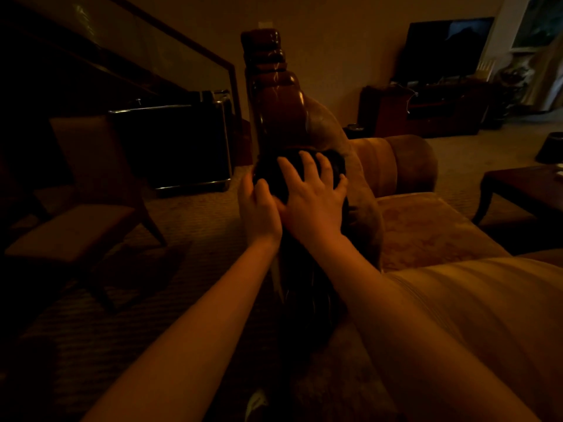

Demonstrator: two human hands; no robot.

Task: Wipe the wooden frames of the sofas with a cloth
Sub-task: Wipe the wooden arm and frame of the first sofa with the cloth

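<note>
The room is dim. A glossy dark wooden frame [275,95] runs along the top of the sofa back, away from me. A dark cloth [281,175] is draped over the frame at the middle of the view. My right hand [313,196] lies flat on the cloth with fingers spread. My left hand [259,208] is at the cloth's left side, next to my right hand, fingers curled on the cloth's edge. Much of the cloth is hidden under my hands.
The sofa's tan seat cushions [426,226] lie to the right. A wooden chair [82,208] stands on the carpet at left, with a dark case [173,144] behind it. A low table [527,190] is at right, a TV [444,47] at the back.
</note>
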